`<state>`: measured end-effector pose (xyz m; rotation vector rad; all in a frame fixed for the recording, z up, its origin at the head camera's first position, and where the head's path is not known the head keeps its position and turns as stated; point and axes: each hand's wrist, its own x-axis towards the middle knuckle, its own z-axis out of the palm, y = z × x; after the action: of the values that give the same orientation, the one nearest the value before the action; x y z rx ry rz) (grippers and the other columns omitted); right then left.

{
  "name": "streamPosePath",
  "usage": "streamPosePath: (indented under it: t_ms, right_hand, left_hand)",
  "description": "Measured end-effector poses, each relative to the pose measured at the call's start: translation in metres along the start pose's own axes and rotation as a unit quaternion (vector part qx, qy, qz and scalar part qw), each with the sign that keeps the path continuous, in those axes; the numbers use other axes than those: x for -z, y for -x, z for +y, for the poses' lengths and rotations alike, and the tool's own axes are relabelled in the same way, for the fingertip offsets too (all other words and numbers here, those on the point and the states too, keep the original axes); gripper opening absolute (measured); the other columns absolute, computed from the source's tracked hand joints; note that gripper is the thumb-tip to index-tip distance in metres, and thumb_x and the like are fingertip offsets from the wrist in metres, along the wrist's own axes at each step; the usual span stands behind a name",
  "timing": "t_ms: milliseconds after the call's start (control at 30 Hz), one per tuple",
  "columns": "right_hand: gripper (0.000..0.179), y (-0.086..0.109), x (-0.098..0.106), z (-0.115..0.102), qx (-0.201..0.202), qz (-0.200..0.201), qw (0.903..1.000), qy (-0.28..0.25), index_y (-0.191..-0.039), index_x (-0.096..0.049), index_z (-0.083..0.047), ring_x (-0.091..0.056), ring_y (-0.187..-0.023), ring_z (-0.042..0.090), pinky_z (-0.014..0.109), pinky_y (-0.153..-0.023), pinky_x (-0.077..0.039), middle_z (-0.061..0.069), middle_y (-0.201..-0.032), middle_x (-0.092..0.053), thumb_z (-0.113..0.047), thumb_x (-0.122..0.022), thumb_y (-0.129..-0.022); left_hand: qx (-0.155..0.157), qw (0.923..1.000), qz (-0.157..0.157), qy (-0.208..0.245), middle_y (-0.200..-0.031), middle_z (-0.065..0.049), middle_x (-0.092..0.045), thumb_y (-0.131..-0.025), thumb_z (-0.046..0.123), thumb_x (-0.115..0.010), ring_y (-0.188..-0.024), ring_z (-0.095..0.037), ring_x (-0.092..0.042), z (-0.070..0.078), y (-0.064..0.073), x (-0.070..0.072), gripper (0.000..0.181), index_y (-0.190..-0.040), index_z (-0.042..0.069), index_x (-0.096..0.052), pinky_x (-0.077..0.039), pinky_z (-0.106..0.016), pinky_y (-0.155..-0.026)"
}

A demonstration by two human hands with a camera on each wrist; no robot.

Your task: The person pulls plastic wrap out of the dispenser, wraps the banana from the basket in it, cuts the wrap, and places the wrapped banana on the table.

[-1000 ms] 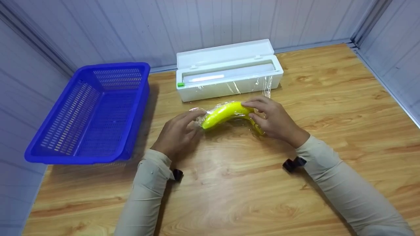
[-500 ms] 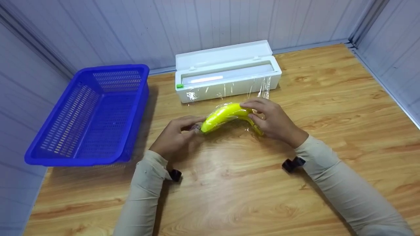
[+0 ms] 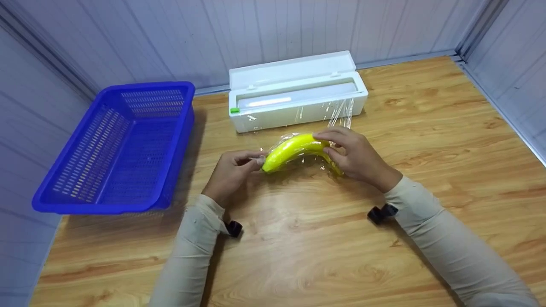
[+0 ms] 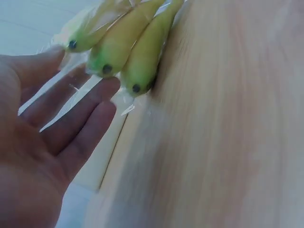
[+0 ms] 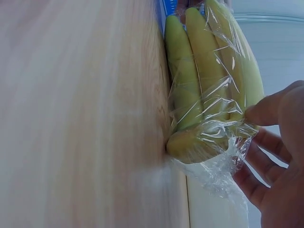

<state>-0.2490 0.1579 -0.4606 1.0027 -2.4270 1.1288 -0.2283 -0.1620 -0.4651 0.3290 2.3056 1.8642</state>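
A bunch of yellow bananas [image 3: 290, 151], green at the tips, lies on the table wrapped in clear cling film [image 5: 209, 175]. My left hand [image 3: 228, 175] is at the left tips; its thumb and forefinger pinch the film there, and in the left wrist view the other fingers extend under the tips. My right hand [image 3: 360, 157] holds the stem end, thumb on the near side and fingers over the top. Film still runs from the bananas to the white dispenser box [image 3: 298, 118], which stands with its lid up and a film roll [image 3: 307, 96] inside.
A blue plastic basket [image 3: 179, 140] with slotted sides stands on the left of the wooden table [image 3: 298, 256]. A green slider [image 3: 234, 110] sits on the box's left front corner. Pale panel walls [image 3: 290, 30] close off the back and sides.
My left hand has shifted from lying over the banana tips to pinching film just beside them. The left end of the bananas has turned slightly towards me. My right hand keeps its place.
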Motion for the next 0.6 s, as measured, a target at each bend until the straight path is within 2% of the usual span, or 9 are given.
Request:
streamPosePath:
  t_ms: [167,300,433,600]
  right_hand:
    - [0.042,0.0,-0.001,-0.001,-0.001,0.002,1.0,-0.005,-0.127,-0.069,-0.009,-0.063,-0.108,0.021,0.036,-0.081,-0.056,0.007,-0.125,-0.066,0.005,-0.071,-0.088]
    - [0.041,-0.001,-0.001,-0.002,-0.001,0.001,1.0,-0.007,-0.126,-0.069,-0.009,-0.062,-0.113,0.022,0.036,-0.082,-0.056,0.007,-0.126,-0.066,0.006,-0.071,-0.088]
    - [0.041,-0.002,-0.001,-0.003,0.0,-0.001,0.9999,-0.01,-0.126,-0.069,-0.008,-0.062,-0.113,0.022,0.036,-0.084,-0.056,0.008,-0.125,-0.066,0.006,-0.071,-0.088]
    - [0.042,0.0,-0.002,-0.002,-0.001,0.001,0.9999,-0.01,-0.126,-0.068,-0.008,-0.062,-0.113,0.023,0.036,-0.087,-0.055,0.008,-0.125,-0.066,0.007,-0.071,-0.087]
  left_hand:
    - [0.033,0.9972,0.066,-0.009,-0.099,-0.006,-0.074,-0.092,0.016,-0.069,-0.092,-0.023,-0.066,0.007,-0.001,-0.01,0.016,-0.102,0.007,-0.079,-0.051,-0.035,-0.084]
    - [0.087,0.9908,0.103,-0.008,-0.097,-0.006,-0.074,-0.09,0.019,-0.068,-0.091,-0.021,-0.064,0.012,-0.002,-0.016,0.018,-0.098,0.008,-0.079,-0.051,-0.035,-0.082]
    - [0.135,0.9826,0.128,0.009,-0.096,-0.007,-0.072,-0.089,0.017,-0.066,-0.088,-0.02,-0.063,0.018,-0.005,-0.021,0.016,-0.091,0.005,-0.078,-0.055,-0.038,-0.079]
    - [0.149,0.9765,0.155,0.011,-0.092,-0.006,-0.07,-0.089,0.016,-0.064,-0.081,-0.018,-0.062,0.019,-0.008,-0.029,0.017,-0.085,0.004,-0.075,-0.056,-0.039,-0.073]
